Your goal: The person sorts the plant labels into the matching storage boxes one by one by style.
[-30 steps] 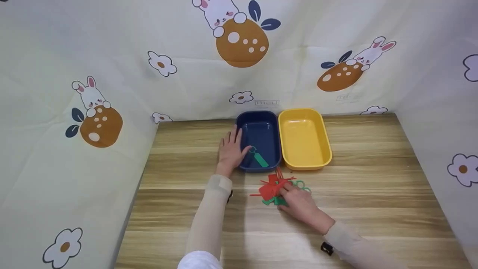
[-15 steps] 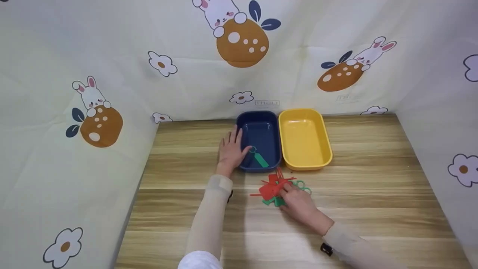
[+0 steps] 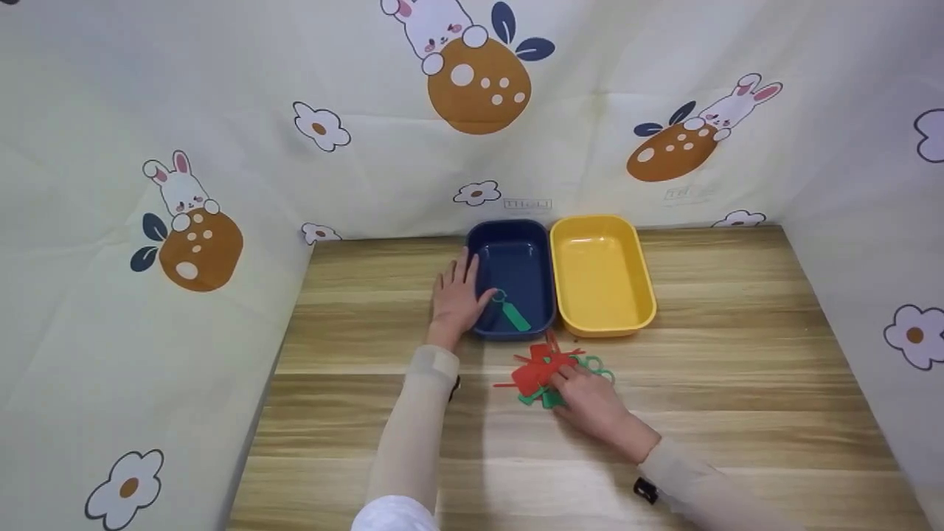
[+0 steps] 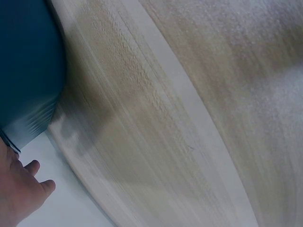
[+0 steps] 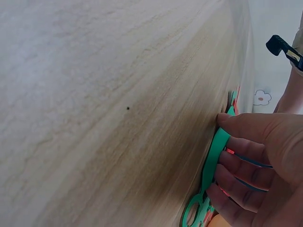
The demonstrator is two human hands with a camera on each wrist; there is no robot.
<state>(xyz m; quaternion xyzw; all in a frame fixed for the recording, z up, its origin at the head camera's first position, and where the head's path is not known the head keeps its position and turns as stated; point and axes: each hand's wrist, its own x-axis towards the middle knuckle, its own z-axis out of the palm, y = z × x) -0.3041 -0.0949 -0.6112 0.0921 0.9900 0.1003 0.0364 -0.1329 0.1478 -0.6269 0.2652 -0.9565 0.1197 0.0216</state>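
My left hand (image 3: 455,301) rests with spread, straight fingers along the left rim of a dark blue tray (image 3: 510,262). A green plastic tag with a ring (image 3: 515,317) lies inside that tray. In front of the trays is a tangled pile of red tags (image 3: 528,378) and green ringed tags (image 3: 552,399). My right hand (image 3: 594,402) reaches into the pile's right side with bent fingers. In the right wrist view, thumb and fingers pinch a green tag (image 5: 215,158); some fingertips are hidden in the head view.
A yellow tray (image 3: 599,287) stands against the blue one's right side. The wood-patterned table (image 3: 354,310) carries everything. Printed cloth walls (image 3: 398,177) close in the back and both sides.
A few red strips at the top of the pile have shifted slightly by the right fingers. Both hands stay in nearly the same place, and the trays have not moved.
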